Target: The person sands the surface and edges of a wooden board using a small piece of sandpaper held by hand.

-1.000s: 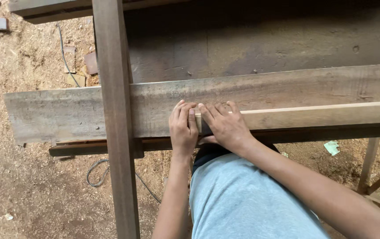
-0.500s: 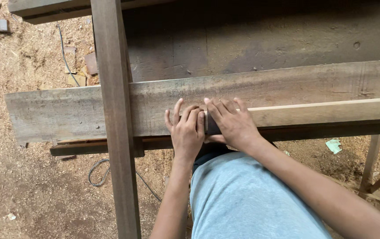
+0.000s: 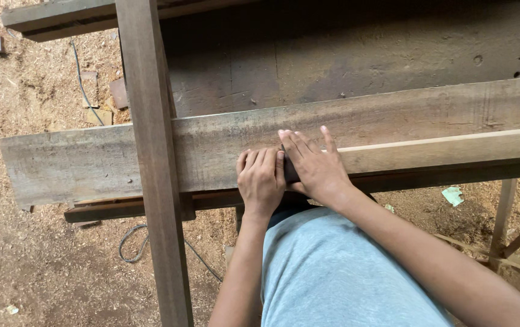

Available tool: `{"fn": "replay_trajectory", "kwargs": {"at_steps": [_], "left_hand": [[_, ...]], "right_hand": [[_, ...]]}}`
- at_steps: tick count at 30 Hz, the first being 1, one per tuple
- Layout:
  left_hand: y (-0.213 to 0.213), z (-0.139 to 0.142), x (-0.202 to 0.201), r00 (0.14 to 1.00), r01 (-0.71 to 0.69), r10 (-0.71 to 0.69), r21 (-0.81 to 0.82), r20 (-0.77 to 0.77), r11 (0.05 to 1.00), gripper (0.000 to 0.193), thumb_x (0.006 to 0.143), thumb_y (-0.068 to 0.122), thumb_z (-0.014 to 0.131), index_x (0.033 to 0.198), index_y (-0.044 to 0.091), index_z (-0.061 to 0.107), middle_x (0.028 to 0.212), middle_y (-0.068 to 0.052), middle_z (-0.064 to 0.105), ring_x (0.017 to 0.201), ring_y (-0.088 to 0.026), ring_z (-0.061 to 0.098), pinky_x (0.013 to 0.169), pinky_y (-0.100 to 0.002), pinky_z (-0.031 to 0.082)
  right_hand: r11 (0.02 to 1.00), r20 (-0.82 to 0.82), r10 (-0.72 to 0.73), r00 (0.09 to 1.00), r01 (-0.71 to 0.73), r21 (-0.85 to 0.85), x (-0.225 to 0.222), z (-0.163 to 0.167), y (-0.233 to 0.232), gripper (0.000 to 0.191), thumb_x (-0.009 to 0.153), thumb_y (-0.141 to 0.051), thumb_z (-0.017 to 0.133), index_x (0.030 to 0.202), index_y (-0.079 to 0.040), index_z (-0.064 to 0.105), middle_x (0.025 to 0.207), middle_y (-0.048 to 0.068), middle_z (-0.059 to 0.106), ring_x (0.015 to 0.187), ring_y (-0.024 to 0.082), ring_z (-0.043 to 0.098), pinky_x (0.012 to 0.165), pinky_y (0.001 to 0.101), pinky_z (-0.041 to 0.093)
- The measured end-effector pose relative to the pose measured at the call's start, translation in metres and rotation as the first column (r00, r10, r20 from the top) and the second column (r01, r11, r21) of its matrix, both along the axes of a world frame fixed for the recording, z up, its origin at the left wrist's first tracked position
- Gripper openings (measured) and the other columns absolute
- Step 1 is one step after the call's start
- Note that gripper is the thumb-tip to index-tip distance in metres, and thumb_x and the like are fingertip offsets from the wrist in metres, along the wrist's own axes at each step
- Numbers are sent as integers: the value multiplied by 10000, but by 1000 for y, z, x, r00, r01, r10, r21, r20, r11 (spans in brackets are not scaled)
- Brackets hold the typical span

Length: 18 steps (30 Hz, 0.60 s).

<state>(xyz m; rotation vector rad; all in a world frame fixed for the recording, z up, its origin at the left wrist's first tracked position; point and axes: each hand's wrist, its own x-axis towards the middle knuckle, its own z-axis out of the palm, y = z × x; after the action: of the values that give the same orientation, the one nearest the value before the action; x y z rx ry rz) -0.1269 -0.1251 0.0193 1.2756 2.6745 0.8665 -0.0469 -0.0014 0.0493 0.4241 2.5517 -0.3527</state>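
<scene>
Head view: a long grey-brown plank [image 3: 429, 121], weathered and scuffed, is laid across a wooden post [image 3: 151, 157]. Along its near edge a pale strip [image 3: 453, 151] is pressed by the right hand [image 3: 314, 166], fingers spread, and the left hand [image 3: 261, 181], fingers together.

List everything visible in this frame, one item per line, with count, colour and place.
wide plank: 1, grey-brown, lying across the middle
pale strip: 1, light tan, on the plank's right half
upright beam: 1, brown, crossing in front of the plank
cable: 1, dark, on the sawdust floor below
paper scrap: 1, pale green, floor at right
left hand: flat on the plank
right hand: flat on the strip's end
</scene>
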Motion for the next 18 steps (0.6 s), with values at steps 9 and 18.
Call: {"fn": "replay_trajectory", "kwargs": {"at_steps": [9, 18], "left_hand": [[-4, 3, -4, 999, 47, -48, 28, 8, 998, 264, 1066, 252, 543, 956, 65, 695, 959, -89, 729, 951, -274, 672, 1018, -442, 440], [-2, 1, -2, 1000, 17, -17, -1, 5, 1000, 258, 1053, 249, 569, 894, 77, 678, 922, -83, 729, 940, -266, 671, 997, -427, 456]], "right_hand": [[983, -17, 97, 995, -93, 160, 24, 13, 21, 1056, 701, -482, 852, 1538, -139, 306, 1610, 31, 337, 1518, 198, 219, 1222, 560, 121], [984, -41, 107, 993, -100, 145, 29, 11, 24, 947, 709, -501, 848, 1458, -144, 392, 1556, 57, 418, 1508, 193, 277, 1222, 569, 187]]}}
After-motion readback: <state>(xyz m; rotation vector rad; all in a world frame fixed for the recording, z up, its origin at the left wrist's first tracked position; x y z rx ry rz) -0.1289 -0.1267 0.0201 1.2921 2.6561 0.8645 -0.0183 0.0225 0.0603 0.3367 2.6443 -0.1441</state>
